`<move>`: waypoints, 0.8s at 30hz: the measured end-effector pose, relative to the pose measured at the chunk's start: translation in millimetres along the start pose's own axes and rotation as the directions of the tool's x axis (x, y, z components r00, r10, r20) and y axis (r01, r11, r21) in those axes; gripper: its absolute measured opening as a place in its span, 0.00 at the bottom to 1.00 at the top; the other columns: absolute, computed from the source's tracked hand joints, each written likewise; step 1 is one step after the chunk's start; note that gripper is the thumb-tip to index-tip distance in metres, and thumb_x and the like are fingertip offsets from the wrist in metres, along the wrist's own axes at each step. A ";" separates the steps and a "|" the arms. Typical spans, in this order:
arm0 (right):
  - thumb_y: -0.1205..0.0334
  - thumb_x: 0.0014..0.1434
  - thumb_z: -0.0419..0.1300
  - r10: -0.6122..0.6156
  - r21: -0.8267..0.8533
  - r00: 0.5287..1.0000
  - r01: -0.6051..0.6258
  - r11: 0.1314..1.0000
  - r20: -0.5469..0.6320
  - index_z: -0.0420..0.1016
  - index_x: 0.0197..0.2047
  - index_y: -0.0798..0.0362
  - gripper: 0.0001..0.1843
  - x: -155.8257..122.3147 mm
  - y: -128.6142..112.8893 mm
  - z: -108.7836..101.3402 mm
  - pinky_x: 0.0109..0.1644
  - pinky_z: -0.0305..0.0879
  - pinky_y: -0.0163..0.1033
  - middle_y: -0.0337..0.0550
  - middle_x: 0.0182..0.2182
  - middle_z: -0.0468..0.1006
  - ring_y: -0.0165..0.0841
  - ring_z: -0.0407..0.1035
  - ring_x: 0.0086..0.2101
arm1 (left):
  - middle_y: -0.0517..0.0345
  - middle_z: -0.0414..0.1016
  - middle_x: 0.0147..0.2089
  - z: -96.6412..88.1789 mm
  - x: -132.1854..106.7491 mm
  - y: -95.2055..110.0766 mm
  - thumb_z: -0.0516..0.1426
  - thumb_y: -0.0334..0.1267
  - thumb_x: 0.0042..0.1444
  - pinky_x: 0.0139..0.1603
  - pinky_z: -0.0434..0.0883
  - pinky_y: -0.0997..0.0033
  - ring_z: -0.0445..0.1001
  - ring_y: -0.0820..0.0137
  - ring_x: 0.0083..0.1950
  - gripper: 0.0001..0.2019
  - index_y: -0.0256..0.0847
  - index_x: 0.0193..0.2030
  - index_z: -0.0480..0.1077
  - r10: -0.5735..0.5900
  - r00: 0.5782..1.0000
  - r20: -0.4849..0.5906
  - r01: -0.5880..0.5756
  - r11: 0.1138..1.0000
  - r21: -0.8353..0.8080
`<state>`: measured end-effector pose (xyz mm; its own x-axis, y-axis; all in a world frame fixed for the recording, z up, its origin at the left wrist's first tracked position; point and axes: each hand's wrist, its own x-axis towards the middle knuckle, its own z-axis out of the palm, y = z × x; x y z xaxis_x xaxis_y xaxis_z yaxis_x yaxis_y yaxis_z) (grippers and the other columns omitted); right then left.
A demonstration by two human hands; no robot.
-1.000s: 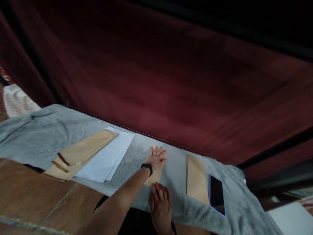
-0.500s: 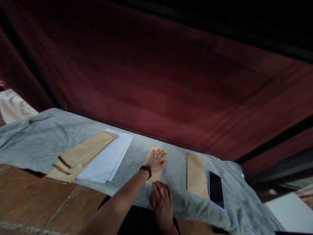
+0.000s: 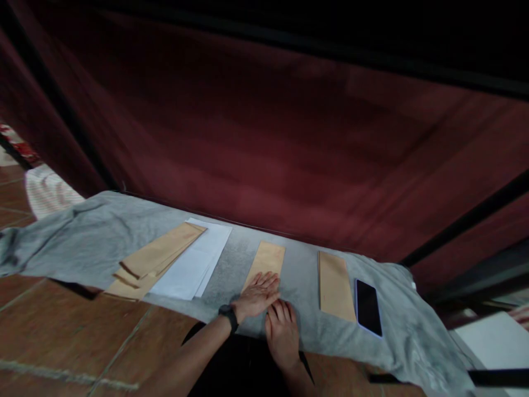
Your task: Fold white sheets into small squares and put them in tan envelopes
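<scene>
Grey cloth (image 3: 306, 300) | near edge: right hand (image 3: 284, 332), fingers together, just beside left hand (image 3: 257, 298), flat, fingers slightly spread on brown paper (image 3: 266, 257), mid-cloth | toward right end: phone (image 3: 368, 307), brown piece (image 3: 336, 286) | toward left end: brown strips (image 3: 161, 252) partly over white sheets (image 3: 202, 262) | past far edge: red curtain (image 3: 256, 138)

Place: likely a home room
Underfoot: brown matte floor tiles (image 3: 78, 325), eight o'clock
Spread: soft grey plush cloth (image 3: 302, 278), six o'clock
Backdrop: dark-red fabric panel (image 3: 264, 127), twelve o'clock

Brown paper (image 3: 268, 257) matt; cloth (image 3: 302, 275) fuzzy; phone screen (image 3: 367, 306) smooth
</scene>
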<state>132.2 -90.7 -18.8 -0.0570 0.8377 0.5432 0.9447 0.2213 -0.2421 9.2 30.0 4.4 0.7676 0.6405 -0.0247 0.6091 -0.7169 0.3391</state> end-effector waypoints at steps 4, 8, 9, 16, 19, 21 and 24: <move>0.69 0.65 0.52 0.013 0.007 1.000 -0.013 1.000 -0.017 0.74 0.58 0.49 0.21 -4.8 -0.1 5.7 0.66 0.57 0.53 0.45 0.53 0.79 0.40 0.70 0.54 | 0.56 0.54 0.75 3.5 -38.5 6.1 0.37 0.55 0.72 0.75 0.49 0.57 0.50 0.68 0.76 0.29 0.47 0.75 0.51 0.013 0.998 -0.067 -0.011 0.999 0.031; 0.68 0.67 0.50 0.007 -0.002 0.999 -0.007 1.000 -0.034 0.71 0.62 0.51 0.23 -7.2 -1.2 4.6 0.67 0.55 0.51 0.45 0.57 0.77 0.40 0.69 0.57 | 0.53 0.52 0.76 12.4 -65.6 2.8 0.40 0.57 0.71 0.74 0.52 0.57 0.52 0.65 0.76 0.31 0.45 0.75 0.50 -0.001 0.982 -0.191 0.028 0.990 0.140; 0.68 0.68 0.50 0.005 -0.007 0.999 -0.005 1.000 -0.036 0.71 0.63 0.51 0.23 -7.8 -1.5 3.4 0.67 0.55 0.51 0.45 0.58 0.77 0.40 0.69 0.57 | 0.51 0.52 0.76 15.5 -70.0 0.6 0.41 0.57 0.70 0.74 0.53 0.56 0.53 0.64 0.75 0.32 0.44 0.75 0.49 -0.014 0.974 -0.227 0.052 0.985 0.165; 0.66 0.69 0.49 0.063 -0.015 0.998 -0.063 0.998 -0.022 0.69 0.64 0.53 0.23 -14.4 -2.4 -2.2 0.67 0.55 0.50 0.47 0.59 0.76 0.39 0.68 0.58 | 0.40 0.61 0.71 31.5 -82.4 -8.8 0.45 0.55 0.69 0.69 0.61 0.51 0.60 0.55 0.72 0.33 0.33 0.73 0.55 -0.190 0.877 -0.441 0.312 0.924 0.221; 0.66 0.68 0.49 0.106 0.003 0.994 -0.106 0.994 -0.008 0.71 0.63 0.53 0.23 -13.4 -4.5 -0.5 0.68 0.54 0.51 0.46 0.59 0.76 0.40 0.68 0.58 | 0.41 0.66 0.69 24.3 -78.9 -2.9 0.46 0.48 0.70 0.68 0.62 0.52 0.63 0.56 0.70 0.27 0.34 0.69 0.61 -0.266 0.847 -0.459 0.383 0.906 0.181; 0.66 0.68 0.49 0.137 0.017 0.991 -0.136 0.991 -0.011 0.73 0.61 0.52 0.22 -10.2 -6.4 1.4 0.68 0.54 0.51 0.47 0.57 0.77 0.40 0.68 0.57 | 0.44 0.70 0.66 15.4 -73.6 2.7 0.46 0.41 0.69 0.66 0.64 0.53 0.67 0.58 0.67 0.23 0.37 0.67 0.64 -0.324 0.828 -0.457 0.421 0.898 0.125; 0.66 0.67 0.50 0.166 0.033 0.986 -0.165 0.986 -0.018 0.76 0.58 0.50 0.21 -3.3 -8.6 4.1 0.69 0.53 0.51 0.47 0.54 0.79 0.40 0.69 0.56 | 0.47 0.75 0.60 5.4 -64.0 11.1 0.47 0.34 0.67 0.58 0.69 0.57 0.72 0.59 0.60 0.22 0.40 0.65 0.67 -0.386 0.804 -0.452 0.462 0.884 0.067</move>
<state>122.9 -93.3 -21.8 0.1060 0.8537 0.5099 0.9301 0.0962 -0.3545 -32.0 -20.4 4.6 0.2916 0.9164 0.2742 0.9068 -0.3560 0.2257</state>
